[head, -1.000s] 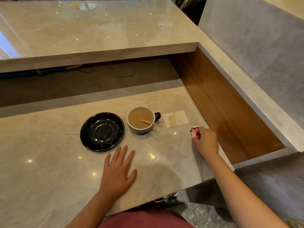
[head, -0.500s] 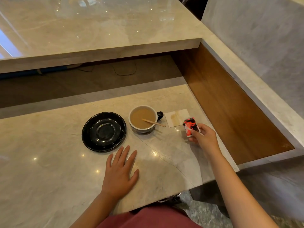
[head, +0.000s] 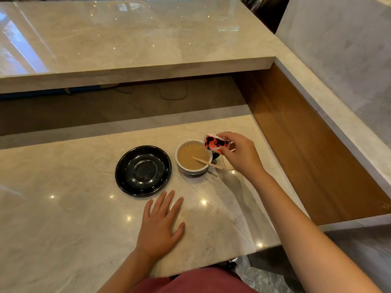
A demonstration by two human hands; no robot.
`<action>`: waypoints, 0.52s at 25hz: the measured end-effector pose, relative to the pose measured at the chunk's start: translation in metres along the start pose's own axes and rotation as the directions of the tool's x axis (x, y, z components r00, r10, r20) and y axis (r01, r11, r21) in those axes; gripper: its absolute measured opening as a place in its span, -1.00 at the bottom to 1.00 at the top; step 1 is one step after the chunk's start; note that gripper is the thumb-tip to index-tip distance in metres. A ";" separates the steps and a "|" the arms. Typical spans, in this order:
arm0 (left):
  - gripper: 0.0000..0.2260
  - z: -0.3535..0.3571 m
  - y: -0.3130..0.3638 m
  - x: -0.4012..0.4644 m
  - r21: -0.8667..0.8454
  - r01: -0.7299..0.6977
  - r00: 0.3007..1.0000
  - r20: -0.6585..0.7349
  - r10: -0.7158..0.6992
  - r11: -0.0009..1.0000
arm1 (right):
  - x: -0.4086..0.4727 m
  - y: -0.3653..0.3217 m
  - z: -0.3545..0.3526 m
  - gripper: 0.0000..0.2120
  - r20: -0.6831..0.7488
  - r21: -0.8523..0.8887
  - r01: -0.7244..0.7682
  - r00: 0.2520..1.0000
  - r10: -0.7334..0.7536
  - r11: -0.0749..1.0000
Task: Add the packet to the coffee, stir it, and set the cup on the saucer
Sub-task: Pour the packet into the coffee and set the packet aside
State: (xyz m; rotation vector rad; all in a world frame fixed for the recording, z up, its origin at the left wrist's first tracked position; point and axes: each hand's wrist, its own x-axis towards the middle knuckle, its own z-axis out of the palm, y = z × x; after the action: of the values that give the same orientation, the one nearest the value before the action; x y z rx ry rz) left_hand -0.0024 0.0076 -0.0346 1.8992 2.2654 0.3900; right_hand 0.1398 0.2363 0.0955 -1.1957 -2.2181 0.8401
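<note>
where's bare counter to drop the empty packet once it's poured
Bare marble lies left of the saucer, and between the left hand and the right forearm. It is crowded around the cup, where the right hand holds the packet over the stirrer.

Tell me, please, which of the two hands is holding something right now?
The right hand is: it pinches the red packet at the rim of the coffee cup. The left hand lies flat and empty on the counter, near the saucer.
</note>
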 end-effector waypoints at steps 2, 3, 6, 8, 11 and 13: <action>-0.46 0.000 -0.001 0.000 0.005 0.000 1.000 0.001 0.000 1.000 | 0.004 -0.004 0.002 -0.68 0.037 -0.137 0.098 0.995 -0.094 0.986; -0.46 0.000 -0.001 0.000 0.006 0.000 1.000 0.001 0.000 1.000 | 0.006 -0.005 0.002 -0.67 0.054 -0.183 0.133 0.991 -0.125 0.974; -0.46 0.000 -0.001 0.000 0.009 0.001 1.000 0.001 -0.001 1.000 | 0.009 -0.009 0.002 -0.67 0.084 -0.270 0.219 0.975 -0.204 0.938; -0.46 0.001 -0.001 0.000 0.009 0.002 1.000 0.004 -0.002 1.000 | 0.011 -0.012 0.002 -0.68 0.106 -0.307 0.253 0.967 -0.231 0.917; -0.46 0.001 -0.001 0.000 0.014 0.004 1.000 0.010 -0.004 1.000 | 0.012 -0.013 0.003 -0.70 0.131 -0.330 0.275 0.961 -0.245 0.903; -0.46 0.001 -0.001 0.000 0.015 0.007 1.000 0.009 -0.007 1.000 | 0.012 -0.014 0.003 -0.72 0.137 -0.336 0.290 0.956 -0.258 0.896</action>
State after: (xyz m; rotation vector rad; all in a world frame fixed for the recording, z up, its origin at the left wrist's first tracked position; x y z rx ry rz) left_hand -0.0028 0.0076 -0.0358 1.8958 2.2742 0.3641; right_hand 0.1240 0.2399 0.1049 -0.9708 -2.6120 0.3964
